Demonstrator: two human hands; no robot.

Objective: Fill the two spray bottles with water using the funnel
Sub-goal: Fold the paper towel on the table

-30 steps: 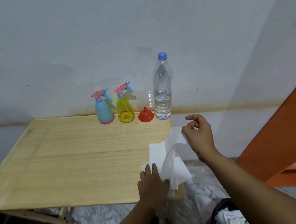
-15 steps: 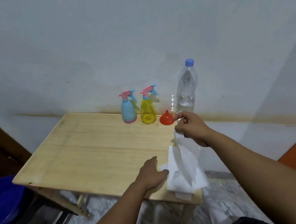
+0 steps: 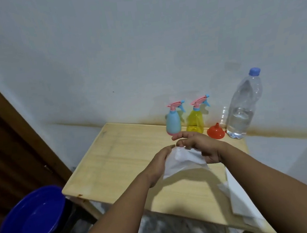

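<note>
A blue spray bottle (image 3: 173,122) and a yellow spray bottle (image 3: 195,121), both with pink and blue trigger heads, stand at the back of the wooden table (image 3: 119,158). To their right a red funnel (image 3: 215,131) rests mouth down. Beside it stands a clear water bottle (image 3: 243,110) with a blue cap, roughly a third full. Over the middle of the table my left hand (image 3: 158,165) and my right hand (image 3: 199,146) together hold a white tissue (image 3: 184,160) lifted off the surface.
More white tissue (image 3: 239,198) lies along the table's right front edge. A blue plastic basin (image 3: 33,220) sits low at the left, beside a dark wooden door frame (image 3: 8,131). The wall stands right behind the bottles.
The view swung left and the tissue came up off the table. My left hand left the tabletop and took hold of the tissue; my right hand moved in toward it.
</note>
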